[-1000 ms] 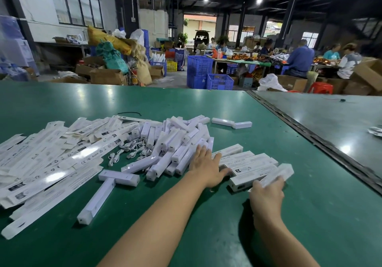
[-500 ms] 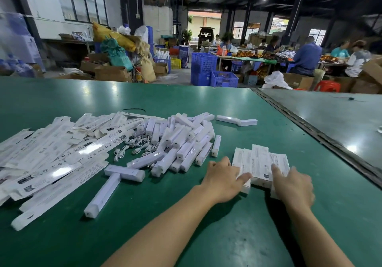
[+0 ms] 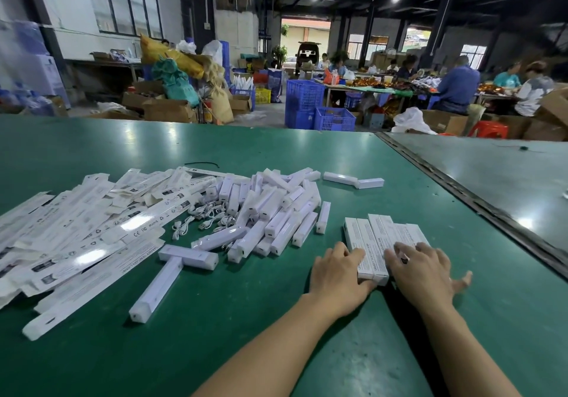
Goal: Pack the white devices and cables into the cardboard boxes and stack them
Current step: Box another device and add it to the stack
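A row of packed white boxes (image 3: 373,237) lies side by side on the green table (image 3: 276,320). My left hand (image 3: 336,273) presses against the row's near left end, fingers on the boxes. My right hand (image 3: 421,269) lies flat on top of the row's right side, fingers spread. A heap of loose white devices (image 3: 276,212) sits to the left, with white cables (image 3: 203,218) beside it. Flat unfolded boxes (image 3: 76,227) are piled at far left.
Two white devices (image 3: 172,273) lie crossed in a T near the front left. Another pair (image 3: 353,180) lies farther back. A dark seam (image 3: 479,209) divides this table from a grey one on the right. Workers, blue crates and cartons fill the background.
The packed boxes were gathered from a loose angled stack into a neat side-by-side row. Both hands moved onto the row, the right hand now flat on top.
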The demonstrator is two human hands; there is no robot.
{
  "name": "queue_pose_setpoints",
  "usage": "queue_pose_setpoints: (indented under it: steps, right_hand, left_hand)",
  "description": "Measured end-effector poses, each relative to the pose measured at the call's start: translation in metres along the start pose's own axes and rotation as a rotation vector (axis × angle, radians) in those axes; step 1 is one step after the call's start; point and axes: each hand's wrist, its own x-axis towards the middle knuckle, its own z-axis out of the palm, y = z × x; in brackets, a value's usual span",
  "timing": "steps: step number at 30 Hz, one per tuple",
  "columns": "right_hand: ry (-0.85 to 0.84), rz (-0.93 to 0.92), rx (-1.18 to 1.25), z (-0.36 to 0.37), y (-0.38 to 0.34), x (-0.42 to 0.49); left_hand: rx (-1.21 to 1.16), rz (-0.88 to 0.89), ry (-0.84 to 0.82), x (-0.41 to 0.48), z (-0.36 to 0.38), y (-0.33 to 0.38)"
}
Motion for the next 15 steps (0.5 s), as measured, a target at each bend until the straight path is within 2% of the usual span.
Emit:
queue_pose_setpoints:
  steps: [7,15]
  right_hand:
    - [-0.037,-0.019,0.011,-0.002,0.002,0.001]
    - [0.005,-0.096,-0.003,-0.004,0.008,0.0]
  left_hand:
    - [0.009,0.009,0.066,0.006,0.013,0.009]
    - [-0.106,0.052,0.017,0.004,0.006,-0.002]
